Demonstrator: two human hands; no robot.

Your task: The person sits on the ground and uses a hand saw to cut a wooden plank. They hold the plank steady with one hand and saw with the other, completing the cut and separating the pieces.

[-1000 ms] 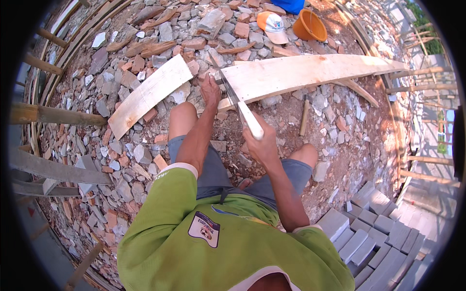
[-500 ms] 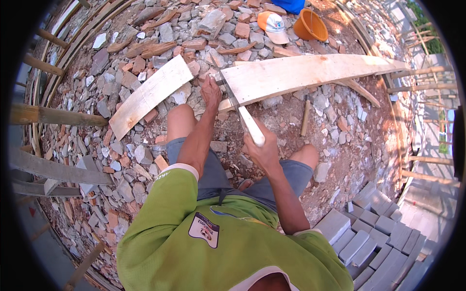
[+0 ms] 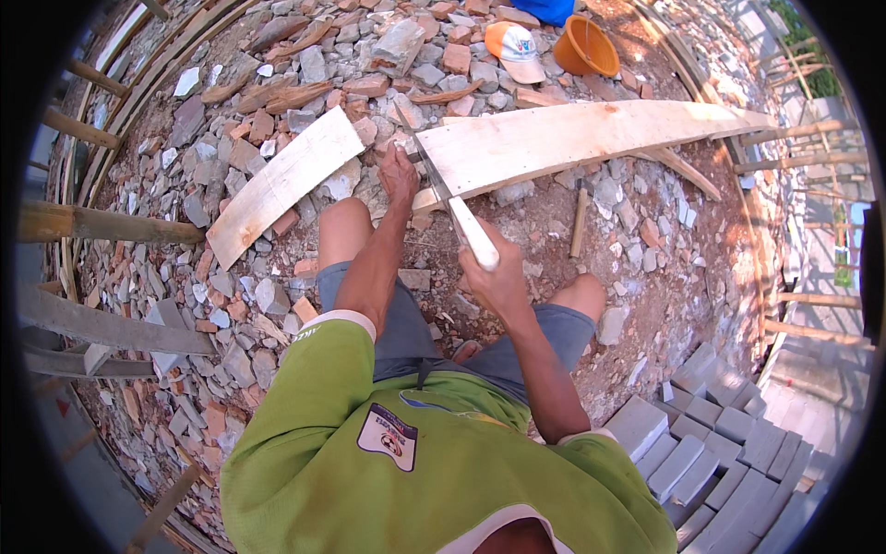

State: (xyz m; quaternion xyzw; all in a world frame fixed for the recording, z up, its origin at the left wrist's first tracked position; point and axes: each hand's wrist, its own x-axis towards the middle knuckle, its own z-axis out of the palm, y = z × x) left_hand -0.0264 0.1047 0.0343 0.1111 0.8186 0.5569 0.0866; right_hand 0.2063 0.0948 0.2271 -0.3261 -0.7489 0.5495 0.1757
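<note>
My right hand [image 3: 496,277] is wrapped round the white handle of a handsaw [image 3: 478,237]. The saw's blade slants away to the upper left, lying along the left end of a long pale plank [image 3: 572,135]. My left hand [image 3: 399,174] is closed just left of the blade. A short dark piece sticks out between it and the blade, and I cannot make out what it is. To the left of that hand, a shorter board [image 3: 286,187] lies tilted on the rubble.
Broken brick and stone rubble [image 3: 242,152] covers the ground. A wooden-handled tool [image 3: 579,222] lies below the plank. An orange bucket [image 3: 587,46] and a cap [image 3: 517,54] are at the far side. Grey blocks [image 3: 678,466] are stacked at the near right; poles [image 3: 111,222] jut in at left.
The saw has slid slightly forward and to the left along the plank's end, my right hand moving with it. My left hand has stayed nearly in place.
</note>
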